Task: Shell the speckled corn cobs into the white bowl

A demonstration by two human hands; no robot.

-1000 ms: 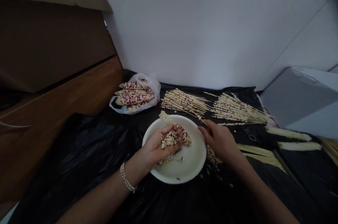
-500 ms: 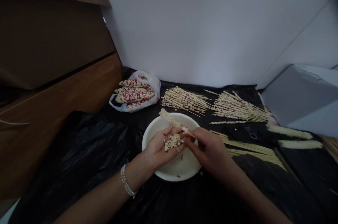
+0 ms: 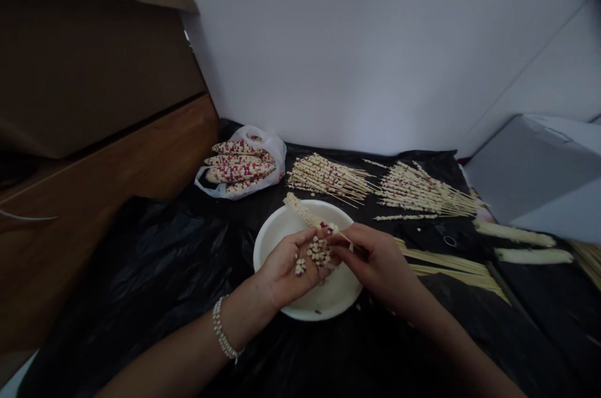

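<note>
While the left hand [image 3: 298, 268], palm up, cradles loose kernels [image 3: 319, 251] above the white bowl [image 3: 342, 298] | right hand [image 3: 382, 260] pinches a thin stick [image 3: 347, 238] beside them | 2 piles of kernel-strung sticks [image 3: 328, 178] seem finished | bare sticks [image 3: 446, 262], bagged cobs [image 3: 239, 172] left.

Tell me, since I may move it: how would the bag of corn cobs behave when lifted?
The bag is probably floppy, since its thin plastic looks crumpled. The cobs could slide or roll out, as they lie at its open mouth. It may feel fairly heavy, with several thick cobs piled in it.
</note>
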